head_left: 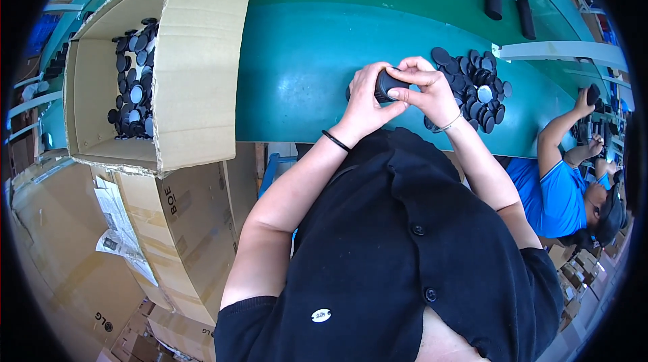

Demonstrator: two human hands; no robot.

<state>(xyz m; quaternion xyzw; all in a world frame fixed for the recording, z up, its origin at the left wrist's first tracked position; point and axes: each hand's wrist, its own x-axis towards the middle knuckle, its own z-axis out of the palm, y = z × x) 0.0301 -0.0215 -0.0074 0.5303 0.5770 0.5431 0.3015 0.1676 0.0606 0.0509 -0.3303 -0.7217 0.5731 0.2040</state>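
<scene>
The left hand [364, 100] curls fingers around a black, round-topped cylindrical piece [387, 85]; the right hand [435, 95] pinches it, thumb against fingers. Flat, round black discs [460, 84] lie heaped toward three o'clock.

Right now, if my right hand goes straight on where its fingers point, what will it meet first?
Your right hand would first meet the black piece, which it touches; beyond that, probably your left hand, though depth is unclear.
</scene>
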